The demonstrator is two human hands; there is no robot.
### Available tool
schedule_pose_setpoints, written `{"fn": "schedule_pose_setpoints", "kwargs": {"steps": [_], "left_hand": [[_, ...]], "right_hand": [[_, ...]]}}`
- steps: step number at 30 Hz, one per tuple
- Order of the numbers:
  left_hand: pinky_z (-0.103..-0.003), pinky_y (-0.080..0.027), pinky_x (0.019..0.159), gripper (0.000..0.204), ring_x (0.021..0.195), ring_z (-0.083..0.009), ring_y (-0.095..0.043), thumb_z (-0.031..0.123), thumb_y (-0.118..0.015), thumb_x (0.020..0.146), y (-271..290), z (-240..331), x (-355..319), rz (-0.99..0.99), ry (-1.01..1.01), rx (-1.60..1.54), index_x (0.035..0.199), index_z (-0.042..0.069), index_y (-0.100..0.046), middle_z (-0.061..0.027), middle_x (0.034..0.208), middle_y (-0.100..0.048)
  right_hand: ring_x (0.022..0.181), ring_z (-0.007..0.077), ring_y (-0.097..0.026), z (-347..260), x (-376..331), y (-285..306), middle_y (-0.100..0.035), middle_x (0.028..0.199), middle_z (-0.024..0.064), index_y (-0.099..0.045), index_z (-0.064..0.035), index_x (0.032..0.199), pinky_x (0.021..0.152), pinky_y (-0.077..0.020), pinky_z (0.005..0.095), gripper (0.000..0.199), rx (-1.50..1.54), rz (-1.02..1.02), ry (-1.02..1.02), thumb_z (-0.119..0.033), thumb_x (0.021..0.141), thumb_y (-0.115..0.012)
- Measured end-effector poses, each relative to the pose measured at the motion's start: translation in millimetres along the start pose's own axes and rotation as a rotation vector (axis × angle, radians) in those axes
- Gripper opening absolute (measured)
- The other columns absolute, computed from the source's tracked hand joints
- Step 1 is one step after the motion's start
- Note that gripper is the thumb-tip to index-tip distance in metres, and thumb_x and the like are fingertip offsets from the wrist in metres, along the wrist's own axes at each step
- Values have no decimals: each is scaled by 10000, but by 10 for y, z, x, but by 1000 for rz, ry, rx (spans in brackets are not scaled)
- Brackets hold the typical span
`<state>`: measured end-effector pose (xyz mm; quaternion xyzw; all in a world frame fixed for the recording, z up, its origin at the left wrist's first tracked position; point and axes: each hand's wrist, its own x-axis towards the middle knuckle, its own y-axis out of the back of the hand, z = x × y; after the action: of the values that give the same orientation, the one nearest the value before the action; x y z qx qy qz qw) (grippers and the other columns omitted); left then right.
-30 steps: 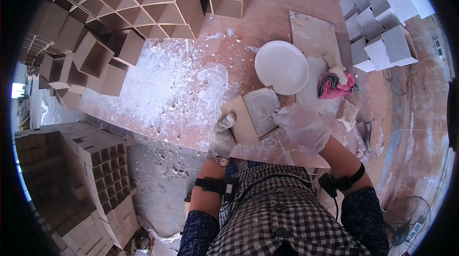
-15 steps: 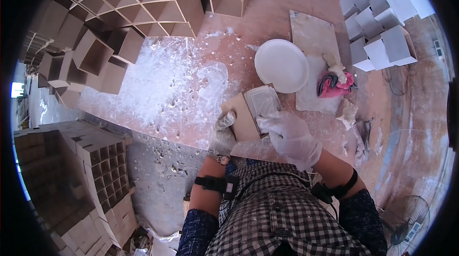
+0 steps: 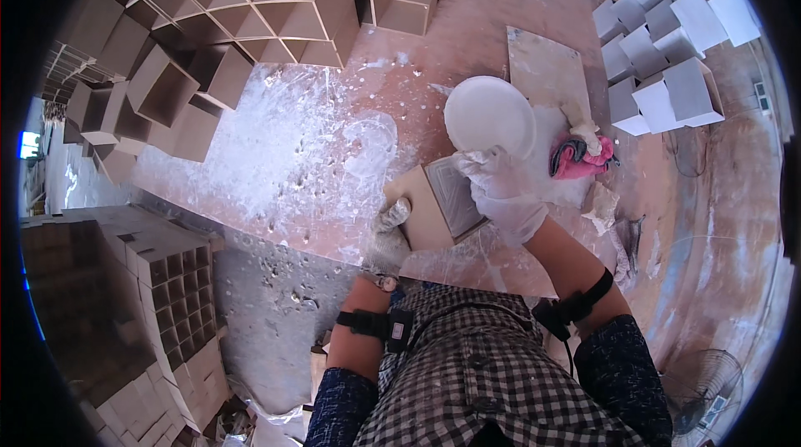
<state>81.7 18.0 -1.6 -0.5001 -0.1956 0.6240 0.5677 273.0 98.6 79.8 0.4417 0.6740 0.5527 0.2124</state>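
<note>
My left hand [image 3: 390, 228], in a pale knit glove, grips the left side of a small brown board box [image 3: 425, 212], its thumb on the near panel. The box is tilted over the table, and its grey right face [image 3: 456, 194] carries whitish smears. In a loose translucent glove over a white one, my right hand [image 3: 503, 193] is at the upper right corner of that face. Its fingertips are drawn together beside the lower rim of a round white plate [image 3: 490, 112]. Whatever they may pinch is too small to make out.
Brown compartment boxes [image 3: 275, 9] are stacked at the far left, white boxes [image 3: 667, 84] at the far right. A flat board [image 3: 546, 63] and a pink and grey cloth [image 3: 576, 162] lie right of the plate. White residue [image 3: 275, 138] covers the table's left part. A wire fan [image 3: 705, 389] stands lower right.
My right hand has moved up from the middle of the box's grey face to its upper corner by the plate, uncovering more of the smeared face. My left hand still holds the box.
</note>
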Motion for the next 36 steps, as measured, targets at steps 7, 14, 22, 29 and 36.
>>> {"fn": "schedule_pose_setpoints", "kwargs": {"steps": [7,14,22,29,36], "left_hand": [[-393,-516,922,563,1063,-232,-609,247,-763,795,-185,16,-49,-31,-56,-5,1252,3,-543,-96,1169,-616],[-377,-533,894,526,1032,-221,-621,235,-747,814,-205,-29,-54,3,-65,-24,1241,-2,-552,-90,1157,-624],[-383,-541,890,480,1033,-212,-621,229,-741,826,-150,-47,8,16,-19,-65,1217,10,-571,-83,1152,-626],[-479,-480,979,745,1147,-308,-571,327,-783,751,24,-57,33,2,-15,60,1334,-5,-459,-146,1273,-564],[-411,-537,897,651,1046,-240,-617,310,-808,746,-44,-22,-19,15,-8,-14,1254,4,-541,-97,1181,-614]], "right_hand": [[888,318,-637,26,37,245,-671,962,136,-691,-119,1038,771,-506,426,257,138,-126,-105,-114,817,-558],[817,340,-652,-7,-395,445,-685,893,190,-712,-42,934,740,-502,378,239,445,-406,-421,-127,786,-546],[890,184,-653,-149,-190,564,-703,989,126,-687,-18,1084,812,-501,277,283,912,-600,-554,-66,818,-601],[965,175,-642,52,-75,771,-683,1058,119,-659,21,1124,869,-493,284,325,1252,-270,-812,-69,815,-621],[908,266,-657,-74,-156,474,-688,1006,157,-711,-48,996,826,-495,326,241,568,-451,-551,-91,814,-558]]}}
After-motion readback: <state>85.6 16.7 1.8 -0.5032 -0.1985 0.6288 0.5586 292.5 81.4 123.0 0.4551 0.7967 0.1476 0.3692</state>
